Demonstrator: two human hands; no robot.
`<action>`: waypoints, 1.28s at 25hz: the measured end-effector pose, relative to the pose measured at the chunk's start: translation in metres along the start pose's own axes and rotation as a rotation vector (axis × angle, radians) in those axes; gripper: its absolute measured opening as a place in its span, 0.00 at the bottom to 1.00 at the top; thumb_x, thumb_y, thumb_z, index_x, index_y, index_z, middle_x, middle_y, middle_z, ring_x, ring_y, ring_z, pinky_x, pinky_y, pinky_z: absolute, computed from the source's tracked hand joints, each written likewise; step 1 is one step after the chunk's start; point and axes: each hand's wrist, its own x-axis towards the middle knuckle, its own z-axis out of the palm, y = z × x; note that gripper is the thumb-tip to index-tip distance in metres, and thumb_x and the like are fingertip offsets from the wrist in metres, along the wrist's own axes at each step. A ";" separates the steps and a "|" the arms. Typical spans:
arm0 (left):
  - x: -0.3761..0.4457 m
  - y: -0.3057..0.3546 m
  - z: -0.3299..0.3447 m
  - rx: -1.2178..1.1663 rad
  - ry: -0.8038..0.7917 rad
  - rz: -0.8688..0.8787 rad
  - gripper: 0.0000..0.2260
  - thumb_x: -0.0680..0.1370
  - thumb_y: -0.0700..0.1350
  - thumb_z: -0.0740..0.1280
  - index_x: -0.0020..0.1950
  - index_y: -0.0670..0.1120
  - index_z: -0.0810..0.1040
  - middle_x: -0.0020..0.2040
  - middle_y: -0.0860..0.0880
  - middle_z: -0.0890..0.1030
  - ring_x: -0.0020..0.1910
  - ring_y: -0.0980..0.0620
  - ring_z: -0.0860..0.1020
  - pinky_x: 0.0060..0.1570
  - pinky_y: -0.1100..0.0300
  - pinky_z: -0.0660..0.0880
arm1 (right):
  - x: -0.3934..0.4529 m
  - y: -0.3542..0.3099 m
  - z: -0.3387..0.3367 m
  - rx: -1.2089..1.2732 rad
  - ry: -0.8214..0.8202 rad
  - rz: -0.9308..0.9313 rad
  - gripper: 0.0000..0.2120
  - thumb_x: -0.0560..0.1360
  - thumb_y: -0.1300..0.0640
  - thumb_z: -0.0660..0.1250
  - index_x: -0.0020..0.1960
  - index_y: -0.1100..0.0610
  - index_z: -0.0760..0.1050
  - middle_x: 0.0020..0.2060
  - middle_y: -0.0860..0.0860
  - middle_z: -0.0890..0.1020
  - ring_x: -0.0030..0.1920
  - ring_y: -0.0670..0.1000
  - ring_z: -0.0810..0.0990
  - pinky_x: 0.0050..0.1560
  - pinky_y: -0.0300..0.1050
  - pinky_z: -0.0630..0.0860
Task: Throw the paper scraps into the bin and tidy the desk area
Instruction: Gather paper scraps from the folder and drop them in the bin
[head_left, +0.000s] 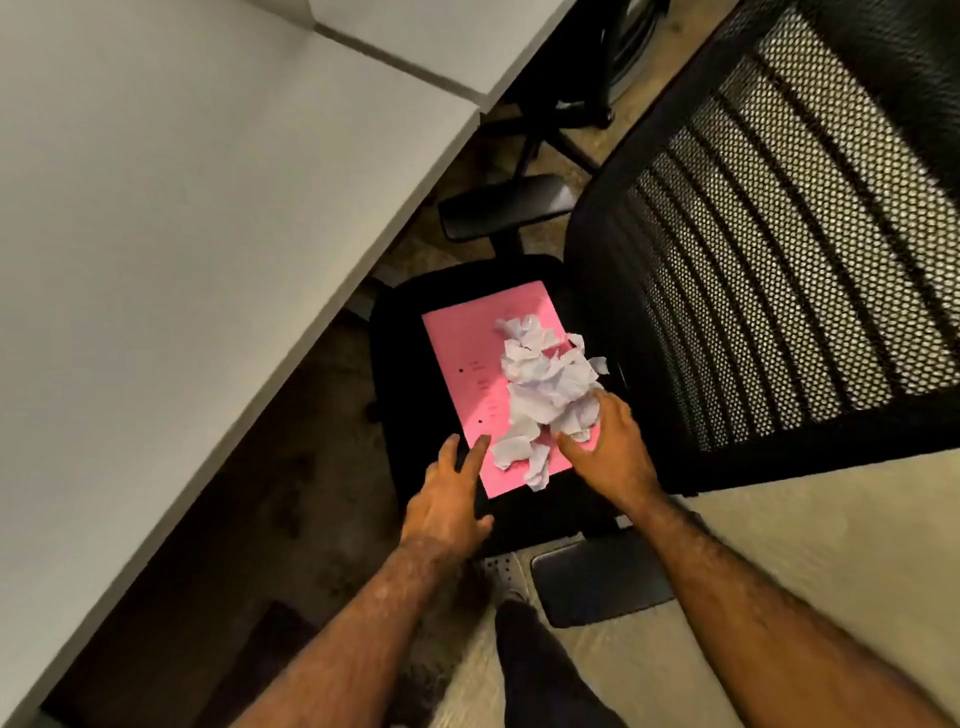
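Many paper scraps (545, 384) lie on pink folder (467, 364).

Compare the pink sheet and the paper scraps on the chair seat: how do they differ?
The pink sheet lies flat and whole; the paper scraps are white, crumpled and torn, piled on the sheet's right side. The right hand touches the scraps; the left hand reaches the sheet's near edge. Both rest on the chair seat.

Crumpled paper scraps (545, 384); matt pink folder (467, 358); mesh chair back (779, 249).
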 end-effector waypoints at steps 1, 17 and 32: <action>0.013 0.006 0.005 0.033 -0.037 0.014 0.47 0.70 0.50 0.75 0.76 0.61 0.43 0.79 0.49 0.46 0.74 0.43 0.60 0.60 0.48 0.75 | 0.013 0.007 0.001 -0.003 -0.032 0.038 0.41 0.67 0.44 0.75 0.73 0.52 0.60 0.72 0.53 0.65 0.70 0.57 0.67 0.67 0.56 0.70; 0.215 0.039 0.043 0.482 -0.123 0.306 0.56 0.63 0.52 0.80 0.75 0.63 0.41 0.76 0.45 0.29 0.76 0.34 0.44 0.53 0.42 0.76 | 0.150 0.090 0.045 -0.561 -0.343 0.028 0.63 0.57 0.38 0.79 0.76 0.40 0.39 0.77 0.52 0.41 0.71 0.64 0.63 0.59 0.64 0.73; 0.244 0.034 0.038 0.287 -0.033 0.464 0.22 0.72 0.36 0.72 0.65 0.47 0.77 0.73 0.40 0.67 0.70 0.38 0.66 0.58 0.45 0.75 | 0.195 0.094 0.058 -0.365 -0.141 0.061 0.22 0.69 0.67 0.72 0.62 0.57 0.77 0.64 0.59 0.71 0.60 0.60 0.75 0.59 0.45 0.75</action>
